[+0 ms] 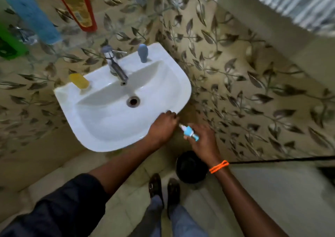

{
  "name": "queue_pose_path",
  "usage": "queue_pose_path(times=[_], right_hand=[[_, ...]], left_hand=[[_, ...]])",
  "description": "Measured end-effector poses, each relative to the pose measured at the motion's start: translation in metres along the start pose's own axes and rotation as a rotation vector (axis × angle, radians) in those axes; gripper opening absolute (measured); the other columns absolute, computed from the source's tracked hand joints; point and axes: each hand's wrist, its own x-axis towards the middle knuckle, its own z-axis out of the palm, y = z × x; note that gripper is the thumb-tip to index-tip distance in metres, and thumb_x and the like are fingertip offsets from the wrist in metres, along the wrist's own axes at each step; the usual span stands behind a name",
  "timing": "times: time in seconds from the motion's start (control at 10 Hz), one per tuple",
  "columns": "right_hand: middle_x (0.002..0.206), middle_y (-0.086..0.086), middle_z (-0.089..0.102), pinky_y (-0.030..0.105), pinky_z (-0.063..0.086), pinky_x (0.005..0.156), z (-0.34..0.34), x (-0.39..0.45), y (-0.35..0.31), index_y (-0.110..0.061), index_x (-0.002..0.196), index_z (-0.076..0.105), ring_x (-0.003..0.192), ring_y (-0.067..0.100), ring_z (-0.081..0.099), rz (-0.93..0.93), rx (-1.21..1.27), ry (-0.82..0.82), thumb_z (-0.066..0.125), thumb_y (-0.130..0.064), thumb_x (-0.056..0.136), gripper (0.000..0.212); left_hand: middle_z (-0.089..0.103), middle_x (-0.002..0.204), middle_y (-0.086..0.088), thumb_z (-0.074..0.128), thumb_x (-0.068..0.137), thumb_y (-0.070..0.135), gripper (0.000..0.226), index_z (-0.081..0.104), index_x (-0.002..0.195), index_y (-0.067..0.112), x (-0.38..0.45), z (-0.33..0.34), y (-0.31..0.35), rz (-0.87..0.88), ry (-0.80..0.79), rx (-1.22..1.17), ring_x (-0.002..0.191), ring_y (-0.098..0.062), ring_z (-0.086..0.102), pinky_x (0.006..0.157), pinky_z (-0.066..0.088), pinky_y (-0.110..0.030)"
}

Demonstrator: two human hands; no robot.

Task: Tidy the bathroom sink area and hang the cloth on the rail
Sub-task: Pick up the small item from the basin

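My right hand point(203, 140), lower centre-right of frame, is closed around a small blue-and-white tube point(189, 132), looks like toothpaste, white nozzle end pointing up-left toward the sink point(101, 128). Fingers wrapped round the tube body, thumb side on top. My left hand point(163, 126) rests on the sink's front-right rim, fingers curled together over the edge, holding nothing that I can see.

Tube sits off the basin, just beside the rim, above the floor. Below it, a black bin point(190, 166) near my feet.

Handling guess: tube is light, soft-walled, squashes if gripped hard, so hold mid-body with light pressure, not near the nozzle; cap state too blurred to tell. Could be slick if wet.

Still on the sink ledge: yellow soap point(79, 81) left of the tap point(116, 68), grey-blue rounded item point(143, 53) right of it, upper centre. Basin itself looks bare.

Cloth: a blue hanging thing point(34, 17) upper left might be it, can't confirm, very blurred. No rail clearly visible. Hanging step looks not yet done.
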Motion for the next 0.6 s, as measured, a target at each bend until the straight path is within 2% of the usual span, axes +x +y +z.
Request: queue_pose_path(times=[0.1,0.2,0.3,0.4,0.5,0.6], right_hand=[[0.09,0.011,0.073,0.043,0.054,0.072,-0.002,-0.056,0.046,-0.015,0.093,0.071,0.083,0.035,0.066,0.162,-0.083,0.04,0.079,-0.023,0.073,0.024],[0.094,0.01,0.075,0.038,0.053,0.074,0.011,-0.09,0.084,-0.018,0.093,0.072,0.09,0.035,0.069,0.318,-0.264,-0.043,0.075,-0.027,0.068,0.026],[0.118,0.009,0.073,0.041,0.05,0.092,0.032,-0.102,0.094,-0.019,0.115,0.069,0.113,0.032,0.065,0.418,-0.38,-0.204,0.071,-0.03,0.076,0.041],[0.143,0.004,0.056,0.039,0.041,0.107,0.046,-0.102,0.137,-0.023,0.142,0.049,0.134,0.026,0.05,0.477,-0.455,-0.337,0.059,-0.038,0.086,0.059],[0.143,0.003,0.053,0.039,0.041,0.104,0.049,-0.111,0.161,-0.026,0.145,0.043,0.134,0.026,0.047,0.513,-0.503,-0.341,0.059,-0.043,0.087,0.062],[0.138,0.004,0.058,0.04,0.042,0.101,0.041,-0.108,0.165,-0.024,0.139,0.051,0.131,0.027,0.05,0.469,-0.511,-0.251,0.059,-0.041,0.089,0.053]], left_hand=[[0.063,0.118,-0.019,0.05,0.095,0.012,0.027,0.065,0.117,0.007,0.003,0.061,0.067,0.096,-0.17,-0.069,0.113,-0.039,0.058,0.093,0.048,-0.049],[0.052,0.143,-0.017,0.046,0.103,0.016,0.039,0.053,0.141,0.012,-0.002,0.114,0.114,0.085,-0.414,-0.15,0.134,-0.035,0.051,0.11,0.042,-0.044],[0.04,0.159,-0.015,0.046,0.102,0.017,0.05,0.041,0.152,0.012,-0.012,0.151,0.126,0.048,-0.417,-0.23,0.148,-0.029,0.038,0.121,0.03,-0.038],[0.026,0.167,-0.013,0.052,0.099,0.024,0.067,0.027,0.159,0.01,-0.008,0.188,0.132,-0.024,-0.432,-0.288,0.156,-0.025,0.024,0.127,0.018,-0.034],[0.027,0.167,-0.011,0.06,0.094,0.027,0.076,0.025,0.16,0.012,-0.013,0.199,0.128,-0.038,-0.367,-0.276,0.157,-0.026,0.021,0.127,0.022,-0.036],[0.023,0.169,-0.014,0.046,0.101,0.028,0.067,0.022,0.161,0.008,-0.01,0.184,0.116,-0.031,-0.253,-0.171,0.159,-0.027,0.017,0.13,0.016,-0.039]])
